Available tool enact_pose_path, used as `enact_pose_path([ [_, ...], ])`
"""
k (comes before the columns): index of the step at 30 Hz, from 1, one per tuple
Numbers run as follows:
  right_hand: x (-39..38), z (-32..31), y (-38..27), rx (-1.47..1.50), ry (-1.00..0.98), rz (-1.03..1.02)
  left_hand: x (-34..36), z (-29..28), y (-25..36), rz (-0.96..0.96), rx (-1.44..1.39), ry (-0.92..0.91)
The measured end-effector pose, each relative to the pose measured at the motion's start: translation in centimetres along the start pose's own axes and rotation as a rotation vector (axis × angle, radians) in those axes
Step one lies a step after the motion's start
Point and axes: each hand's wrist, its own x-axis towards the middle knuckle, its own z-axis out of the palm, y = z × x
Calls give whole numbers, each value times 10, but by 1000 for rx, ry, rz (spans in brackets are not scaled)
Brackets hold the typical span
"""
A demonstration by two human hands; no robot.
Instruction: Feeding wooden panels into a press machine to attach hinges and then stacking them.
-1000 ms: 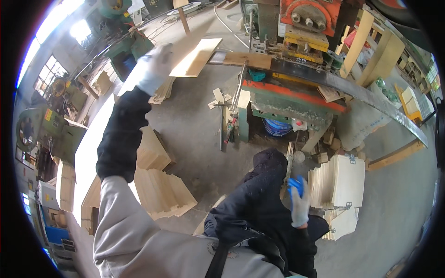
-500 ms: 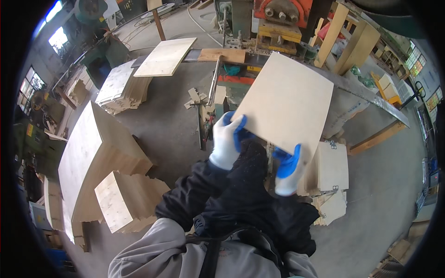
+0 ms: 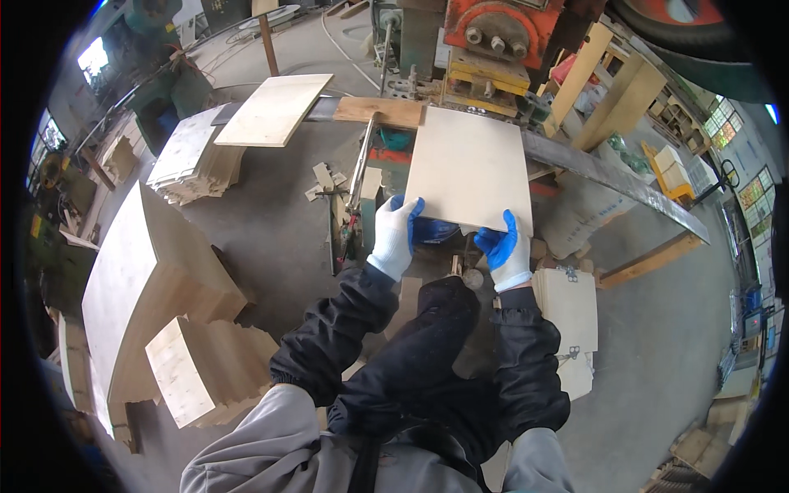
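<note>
Swung squarer since the last frame, the pale wooden panel (image 3: 468, 168) overlaps the metal strip (image 3: 579, 160) on my feed; contact I can't tell. My left grip (image 3: 394, 236) pinches its near-left corner, my right grip (image 3: 509, 253) the near edge toward the right. I judge it light, stiff; near corners suit both.

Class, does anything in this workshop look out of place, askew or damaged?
Small wood scraps lie scattered on the floor left of the red machine, loose rather than stacked. Further left, the panel stack has uneven edges. The pale panel held by the left hand and right hand shows no obvious damage.
</note>
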Motion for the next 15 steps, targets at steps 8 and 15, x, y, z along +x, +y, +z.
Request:
enact_pose_path([
  [8,3,-3,4,63,-6,48,-35,-4,3,-65,51,-27],
  [15,-23,-19,-1,74,-130,-123,-104,0,22,-16,429,-92],
])
